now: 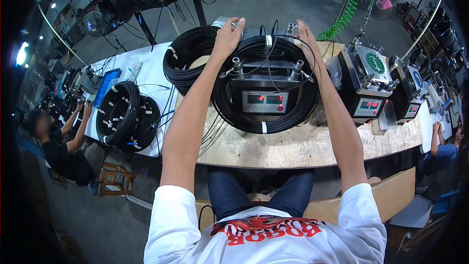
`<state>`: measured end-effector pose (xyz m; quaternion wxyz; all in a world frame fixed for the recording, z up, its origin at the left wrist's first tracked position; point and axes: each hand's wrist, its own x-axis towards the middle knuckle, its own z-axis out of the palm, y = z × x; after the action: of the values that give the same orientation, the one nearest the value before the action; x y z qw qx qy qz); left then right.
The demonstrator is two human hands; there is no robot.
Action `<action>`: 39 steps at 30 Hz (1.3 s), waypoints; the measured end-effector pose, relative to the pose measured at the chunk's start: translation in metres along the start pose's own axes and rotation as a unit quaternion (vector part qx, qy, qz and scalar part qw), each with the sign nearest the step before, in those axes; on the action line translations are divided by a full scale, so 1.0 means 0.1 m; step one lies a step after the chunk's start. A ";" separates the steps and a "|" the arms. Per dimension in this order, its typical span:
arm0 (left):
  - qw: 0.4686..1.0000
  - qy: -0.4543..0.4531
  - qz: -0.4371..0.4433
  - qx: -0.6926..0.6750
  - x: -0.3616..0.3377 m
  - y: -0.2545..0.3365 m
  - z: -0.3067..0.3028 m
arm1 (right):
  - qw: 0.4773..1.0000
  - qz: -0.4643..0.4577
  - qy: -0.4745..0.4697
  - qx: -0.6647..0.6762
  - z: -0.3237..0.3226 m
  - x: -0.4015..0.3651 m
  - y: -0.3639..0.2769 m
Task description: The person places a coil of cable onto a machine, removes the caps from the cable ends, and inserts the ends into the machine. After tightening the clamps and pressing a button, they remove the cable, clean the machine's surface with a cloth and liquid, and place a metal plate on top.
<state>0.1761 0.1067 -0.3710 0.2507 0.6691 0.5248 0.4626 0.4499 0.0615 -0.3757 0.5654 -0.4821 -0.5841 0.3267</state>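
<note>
A large coil of black cable [264, 127] hangs around a machine [249, 80] with a red digital display [264, 101] reading 2 and 7. My left hand [228, 35] is at the far left of the coil, fingers stretched out near the machine's back corner. On the far right side, my right hand [305, 39] is beside the coil and a metal clamp knob, its fingers extended upward. Whether either hand touches the cable or the machine is hard to make out. Thin loose cable ends loop over the top of the machine.
Another black coil [183, 61] stands left of the machine; bundled coils [119, 115] lie farther left near a blue tray [106, 87]. Two similar machines [366, 80] [413, 88] stand at right, holding green and blue parts. People work at both sides. A green spiral hose [344, 12] hangs behind.
</note>
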 end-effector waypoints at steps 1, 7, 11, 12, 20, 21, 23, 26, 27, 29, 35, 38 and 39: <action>1.000 -0.005 0.006 -0.001 -0.03 0.04 -0.02 | 1.000 0.014 -0.008 -0.006 -0.01 0.00 -0.01; 0.999 -0.009 0.039 -0.022 -0.05 0.04 0.00 | 0.999 0.007 0.008 -0.044 -0.03 -0.03 -0.01; 0.999 -0.021 -0.010 -0.046 -0.05 0.09 -0.03 | 0.993 0.001 0.025 -0.113 -0.05 0.08 0.13; 0.999 -0.014 -0.010 -0.040 -0.02 0.03 -0.01 | 0.994 0.002 0.018 -0.106 -0.05 0.09 0.14; 0.999 -0.012 -0.042 -0.009 0.06 -0.07 0.02 | 0.996 -0.061 0.007 -0.068 -0.02 0.07 0.16; 1.000 -0.015 -0.020 -0.014 0.05 -0.07 0.02 | 0.996 -0.058 0.009 -0.061 -0.01 0.06 0.14; 0.999 -0.022 0.022 -0.024 0.03 -0.10 0.03 | 0.998 -0.050 0.011 -0.048 -0.02 0.04 0.12; 0.998 -0.046 0.039 -0.037 0.02 -0.07 0.02 | 0.999 -0.028 0.022 -0.007 0.01 -0.04 -0.02; 0.997 -0.050 0.038 -0.042 0.02 -0.06 0.01 | 1.000 0.003 0.023 -0.008 0.00 -0.04 -0.04; 0.996 -0.058 0.035 -0.052 0.01 -0.05 0.00 | 0.998 0.064 0.025 -0.010 -0.01 -0.05 -0.07; 0.993 -0.034 -0.003 -0.111 0.06 -0.15 0.00 | 0.998 0.003 0.039 -0.048 -0.02 0.06 0.10; 0.992 -0.014 -0.021 -0.121 -0.02 -0.06 -0.03 | 1.000 0.008 0.012 0.012 0.02 -0.05 -0.06; 0.992 -0.022 -0.030 -0.121 -0.04 -0.03 -0.04 | 1.000 0.014 0.004 0.020 0.01 -0.05 -0.05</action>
<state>0.1707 0.1037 -0.3727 0.3547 0.6276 0.4797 0.5002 0.4474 0.0552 -0.3733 0.5727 -0.4801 -0.5681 0.3447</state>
